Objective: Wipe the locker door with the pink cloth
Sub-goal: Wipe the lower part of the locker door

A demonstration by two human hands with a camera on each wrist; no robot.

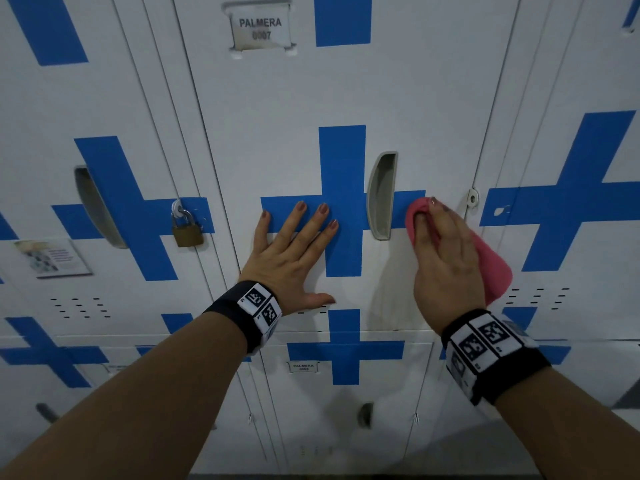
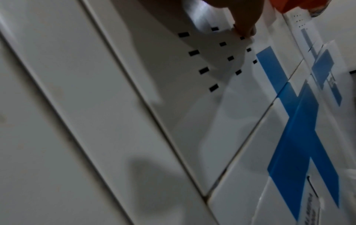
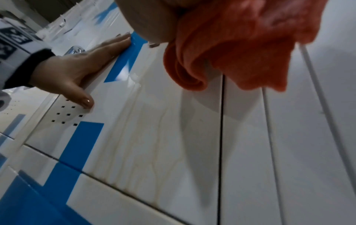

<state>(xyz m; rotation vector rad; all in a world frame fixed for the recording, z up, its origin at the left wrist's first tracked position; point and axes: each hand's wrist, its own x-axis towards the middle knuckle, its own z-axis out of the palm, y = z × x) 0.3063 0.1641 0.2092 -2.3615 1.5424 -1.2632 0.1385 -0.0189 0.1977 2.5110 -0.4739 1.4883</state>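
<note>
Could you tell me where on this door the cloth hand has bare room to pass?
Free: above the cross, below the label. Crowded: left hand beside the handle; right hand with cloth.

Brightness: dim, cool and even in the head view; the locker door (image 1: 277,133) reads grey-white.
Shadows: soft shadows of the hands fall on the door in both wrist views; one lies under the pink cloth (image 3: 240,45).
Glare: faint sheen on the blue cross (image 3: 123,67) beside the left hand (image 3: 77,71).
Blur: left wrist view is smeared and soft; right wrist view is soft, the cloth out of focus.
Distortion: locker edges bow and splay outward toward the head view's borders.
</note>
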